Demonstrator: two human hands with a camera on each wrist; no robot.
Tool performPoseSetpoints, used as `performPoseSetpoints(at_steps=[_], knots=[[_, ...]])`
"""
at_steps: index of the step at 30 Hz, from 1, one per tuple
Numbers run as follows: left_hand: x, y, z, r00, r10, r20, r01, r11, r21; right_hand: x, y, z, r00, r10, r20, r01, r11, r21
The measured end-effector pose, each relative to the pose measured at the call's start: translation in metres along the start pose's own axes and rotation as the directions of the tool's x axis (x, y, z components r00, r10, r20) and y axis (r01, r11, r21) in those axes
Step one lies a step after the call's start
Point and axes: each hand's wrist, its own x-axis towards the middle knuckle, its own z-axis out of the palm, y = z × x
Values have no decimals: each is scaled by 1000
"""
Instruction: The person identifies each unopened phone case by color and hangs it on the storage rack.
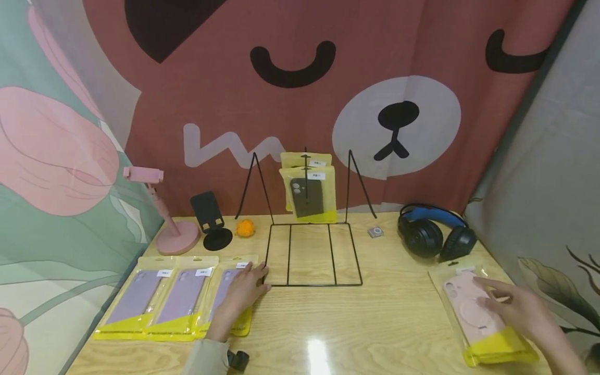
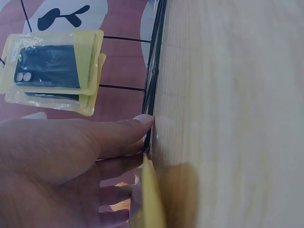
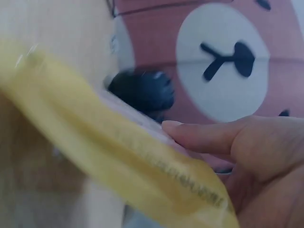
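Pink phone case in a clear, yellow-edged packet: lies flat near the right edge of the counter, its yellow bottom strip toward the viewer, camera cut-out and white label at the far end. The right hand rests on it with fingers extended. Purple phone case in a like packet: rightmost of three laid side by side at the counter's left, flat, label far. The left hand lies on it, fingertips at the wire rack's base.

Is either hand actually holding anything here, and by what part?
Nothing is gripped. The left hand lies flat on a purple case packet; the right hand rests straight fingers on the pink case packet, mid-face.
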Motion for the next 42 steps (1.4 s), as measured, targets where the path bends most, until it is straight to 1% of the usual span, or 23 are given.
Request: performPoseSetpoints(at_steps=[2, 4, 7, 9, 12, 14, 15, 16, 17, 18, 19, 21, 23, 25, 26, 28, 30, 33, 34, 36, 37, 41, 42], knots=[[0, -1, 0, 1000, -1, 1, 1, 1000, 2, -5, -18, 0, 995, -56, -83, 58, 998, 24], [-1, -1, -1, 1000, -2, 1, 2, 1000, 6, -11, -39, 1, 979, -118, -168, 131, 989, 70], [-1, -1, -2, 1000, -2, 0, 2, 1000, 5, -20, -74, 2, 945, -187, -269, 234, 960, 154], [-2, -2, -2, 1000, -1, -1, 1, 1000, 2, -27, -98, 3, 926, -222, -306, 295, 931, 215], [-3, -3, -2, 1000, 1, -1, -1, 1000, -2, -34, -129, 7, 889, -285, -360, 402, 861, 311], [-3, -4, -2, 1000, 7, -5, -7, 1000, -1, -37, -145, 11, 851, -342, -398, 491, 786, 376], [-3, -4, -1, 1000, 11, -8, -11, 1000, 1, -37, -151, 13, 835, -364, -414, 528, 742, 413], [-3, -5, -1, 1000, 15, -10, -15, 1000, 5, -37, -156, 14, 816, -384, -431, 561, 705, 434], [-3, -5, -1, 1000, 18, -11, -18, 1000, 7, -36, -161, 16, 802, -398, -444, 584, 679, 446], [-3, -5, -1, 1000, 21, -14, -21, 1000, 8, -35, -164, 17, 793, -404, -456, 597, 663, 451], [-2, -5, -1, 1000, 23, -16, -23, 1000, 9, -33, -167, 18, 789, -405, -463, 606, 639, 474], [-2, -5, -1, 1000, 22, -16, -22, 1000, 8, -28, -171, 20, 784, -404, -472, 613, 625, 484], [-2, -4, -1, 1000, 18, -12, -18, 1000, 1, -23, -173, 23, 792, -389, -471, 604, 616, 506], [-2, -4, -1, 1000, 13, -9, -13, 1000, -4, -18, -172, 27, 795, -376, -476, 600, 599, 530], [-2, -4, 0, 1000, 9, -8, -9, 1000, -8, -15, -171, 29, 795, -367, -483, 599, 606, 524], [-2, -3, 0, 1000, 2, -11, -2, 1000, -14, -8, -170, 33, 801, -340, -494, 587, 608, 534], [-2, -2, -1, 1000, 0, -19, -1, 1000, -11, 0, -168, 37, 803, -310, -509, 575, 630, 522], [-1, -2, -1, 1000, 7, -26, -7, 1000, 1, 14, -166, 42, 818, -252, -518, 533, 670, 517], [-1, -2, -1, 1000, 7, -24, -7, 1000, 4, 19, -165, 45, 819, -238, -521, 523, 684, 509], [0, -1, -1, 1000, 2, -17, -2, 1000, 7, 29, -166, 48, 826, -212, -523, 504, 695, 513], [0, -1, 0, 1000, -3, -14, 3, 1000, 5, 32, -170, 47, 830, -199, -522, 493, 699, 518], [1, -1, 1, 1000, -16, -6, 16, 1000, 0, 51, -186, 45, 809, -205, -551, 525, 674, 520], [1, -2, 1, 1000, -15, -5, 15, 1000, 2, 57, -190, 43, 802, -209, -559, 532, 676, 510]])
